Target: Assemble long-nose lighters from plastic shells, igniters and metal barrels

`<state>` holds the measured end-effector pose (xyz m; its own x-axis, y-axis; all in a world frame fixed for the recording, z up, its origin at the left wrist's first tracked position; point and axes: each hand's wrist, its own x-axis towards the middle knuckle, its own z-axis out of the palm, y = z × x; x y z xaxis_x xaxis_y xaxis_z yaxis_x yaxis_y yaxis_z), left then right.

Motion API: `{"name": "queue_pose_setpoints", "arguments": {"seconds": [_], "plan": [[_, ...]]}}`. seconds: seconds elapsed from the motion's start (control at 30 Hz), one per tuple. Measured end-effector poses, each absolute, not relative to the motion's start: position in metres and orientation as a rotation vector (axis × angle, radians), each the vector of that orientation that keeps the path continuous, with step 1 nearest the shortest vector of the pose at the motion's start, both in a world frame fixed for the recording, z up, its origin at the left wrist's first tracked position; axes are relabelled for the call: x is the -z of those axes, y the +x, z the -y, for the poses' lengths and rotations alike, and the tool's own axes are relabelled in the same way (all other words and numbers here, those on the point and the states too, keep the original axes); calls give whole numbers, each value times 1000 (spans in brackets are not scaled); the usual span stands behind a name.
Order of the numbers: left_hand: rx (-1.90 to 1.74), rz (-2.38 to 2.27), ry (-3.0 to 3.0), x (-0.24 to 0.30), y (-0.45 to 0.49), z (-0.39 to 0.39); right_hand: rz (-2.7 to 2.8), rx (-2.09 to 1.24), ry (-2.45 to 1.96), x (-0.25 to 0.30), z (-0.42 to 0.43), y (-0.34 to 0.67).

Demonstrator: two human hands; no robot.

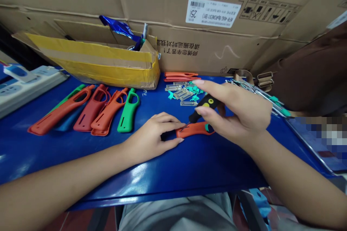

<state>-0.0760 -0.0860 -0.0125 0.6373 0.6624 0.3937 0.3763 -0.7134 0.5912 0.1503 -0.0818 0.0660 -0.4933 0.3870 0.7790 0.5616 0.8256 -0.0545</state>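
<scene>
My right hand (238,113) grips a small screwdriver (202,107) with a black and yellow handle, tip pointing down-left onto an orange lighter shell (193,130) lying flat on the blue table (189,166). My left hand (155,133) pinches the left end of that orange shell between thumb and fingers, holding it on the table. The screwdriver's tip meets the shell close to my left fingertips.
Several orange, red and green lighter shells (94,110) lie in a row at left. Small clear and teal parts (184,92) and two orange shell halves (180,76) sit behind. A taped cardboard box (103,63), large cartons, a white power strip (24,83) and assembled rods (260,95) surround.
</scene>
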Motion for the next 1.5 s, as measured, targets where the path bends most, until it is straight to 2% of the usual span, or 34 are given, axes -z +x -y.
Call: {"name": "queue_pose_setpoints", "arguments": {"seconds": [0.13,0.3,0.47,0.6,0.77,0.93,1.1,1.27,1.43,1.5], "plan": [[-825,-818,2388,11,-76,86,2178,38,-695,-61,77,152],[-825,-822,2392,10,-76,86,2074,160,-622,-57,75,149],[-827,-815,2408,11,-77,87,2102,-141,-677,-54,77,146],[-823,-809,2435,11,-78,86,2057,91,-587,-55,78,148],[-797,-802,2425,10,-78,87,2195,-45,-702,-59,81,150],[-799,-804,2440,10,-78,86,2129,250,-637,-60,83,150],[-761,-821,2483,9,-79,88,2190,-142,-730,-62,84,149],[-717,-845,2564,9,-80,89,2103,96,-611,-63,81,149],[-722,-832,2512,9,-80,87,2175,-139,-676,-60,81,149],[-744,-826,2498,10,-80,87,2143,-52,-642,-59,81,150]]}}
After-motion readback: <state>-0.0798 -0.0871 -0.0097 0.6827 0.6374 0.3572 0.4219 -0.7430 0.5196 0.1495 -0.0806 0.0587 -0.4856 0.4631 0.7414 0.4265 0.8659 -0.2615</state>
